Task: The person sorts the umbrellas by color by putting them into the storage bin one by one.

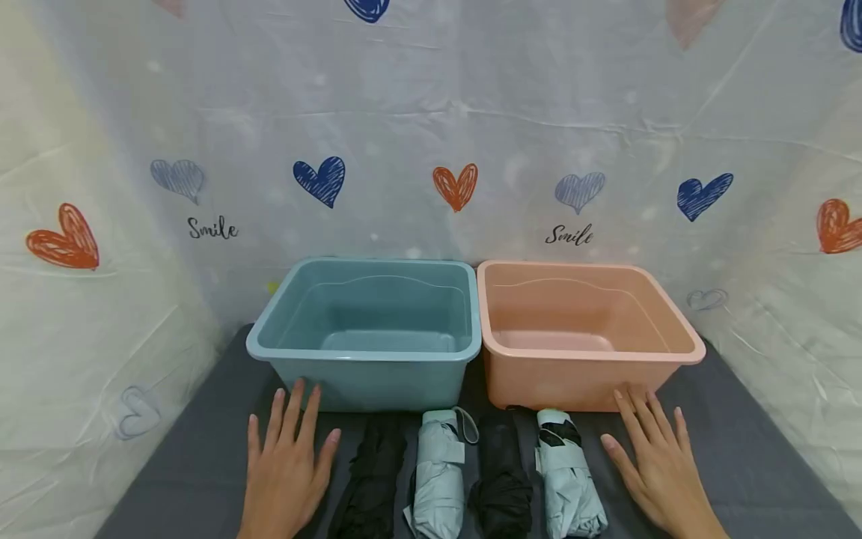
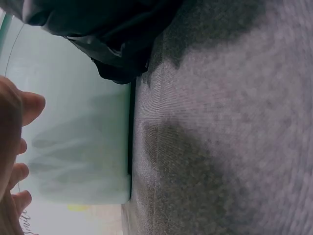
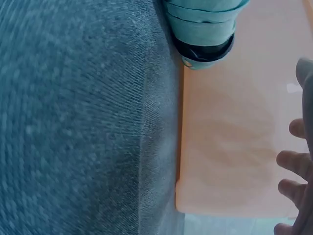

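Four folded umbrellas (image 1: 439,479) lie between our left hand (image 1: 286,471) and right hand (image 1: 661,468), both with fingers (image 1: 292,415) spread, before the blue tub (image 1: 377,383) and peach tub (image 1: 559,382).

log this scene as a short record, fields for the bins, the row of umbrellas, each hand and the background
left bin: blue bin
right bin: peach bin, beside the blue one
row, left to right: first black umbrella, first pale umbrella, second black umbrella, second pale umbrella; all folded
left hand: fingers extended, holding nothing, left of the row
right hand: fingers extended, holding nothing, right of the row
surface: dark grey cloth
background: heart-print sheet
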`<move>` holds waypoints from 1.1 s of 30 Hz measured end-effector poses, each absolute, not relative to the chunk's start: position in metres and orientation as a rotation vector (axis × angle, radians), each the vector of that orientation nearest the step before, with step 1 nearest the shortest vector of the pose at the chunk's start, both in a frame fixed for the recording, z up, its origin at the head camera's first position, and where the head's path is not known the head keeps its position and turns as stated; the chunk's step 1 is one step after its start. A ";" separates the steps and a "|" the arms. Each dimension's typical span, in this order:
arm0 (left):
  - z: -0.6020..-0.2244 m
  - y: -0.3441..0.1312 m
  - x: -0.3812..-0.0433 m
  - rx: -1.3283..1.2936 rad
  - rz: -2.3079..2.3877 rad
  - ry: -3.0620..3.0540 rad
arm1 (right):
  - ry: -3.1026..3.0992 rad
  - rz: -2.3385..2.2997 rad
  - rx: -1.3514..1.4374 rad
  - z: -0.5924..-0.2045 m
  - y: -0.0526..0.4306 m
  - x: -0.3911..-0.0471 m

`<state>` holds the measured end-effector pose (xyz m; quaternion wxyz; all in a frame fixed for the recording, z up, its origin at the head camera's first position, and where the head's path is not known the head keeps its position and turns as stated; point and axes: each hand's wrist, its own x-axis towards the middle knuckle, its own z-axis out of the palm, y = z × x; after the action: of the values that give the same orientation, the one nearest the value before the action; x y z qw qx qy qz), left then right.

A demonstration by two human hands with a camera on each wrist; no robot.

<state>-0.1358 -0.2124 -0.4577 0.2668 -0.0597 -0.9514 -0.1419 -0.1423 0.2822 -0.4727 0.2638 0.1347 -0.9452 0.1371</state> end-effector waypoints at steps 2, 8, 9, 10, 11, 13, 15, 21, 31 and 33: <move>-0.456 -0.211 -0.137 -0.143 -0.394 -2.564 | -2.524 0.383 0.365 -0.473 0.283 -0.143; -0.451 -0.211 -0.139 -0.141 -0.430 -2.503 | -2.435 0.451 0.351 -0.470 0.282 -0.143; -0.448 -0.211 -0.139 -0.150 -0.432 -2.488 | -2.427 0.460 0.338 -0.469 0.282 -0.143; -0.446 -0.211 -0.139 -0.157 -0.434 -2.478 | -2.424 0.466 0.323 -0.469 0.281 -0.143; -0.443 -0.211 -0.139 -0.158 -0.437 -2.476 | -2.420 0.470 0.312 -0.468 0.281 -0.143; -0.436 -0.209 -0.138 -0.141 -0.451 -2.480 | -2.425 0.480 0.293 -0.466 0.278 -0.143; -0.427 -0.208 -0.137 -0.104 -0.489 -2.486 | -2.438 0.494 0.288 -0.461 0.276 -0.142; -0.394 -0.208 -0.143 0.061 -0.747 -2.247 | -2.510 0.562 0.343 -0.436 0.269 -0.144; -0.362 -0.225 -0.168 0.265 -1.025 -1.846 | -2.638 0.797 0.467 -0.417 0.256 -0.155; -0.361 -0.230 -0.172 0.274 -1.087 -1.872 | -2.630 0.827 0.491 -0.418 0.254 -0.156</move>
<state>-0.1722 -0.2303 -0.3606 0.4616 0.1113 -0.7612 -0.4417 -0.1560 0.2544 -0.4182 0.1697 0.1727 -0.9256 0.2909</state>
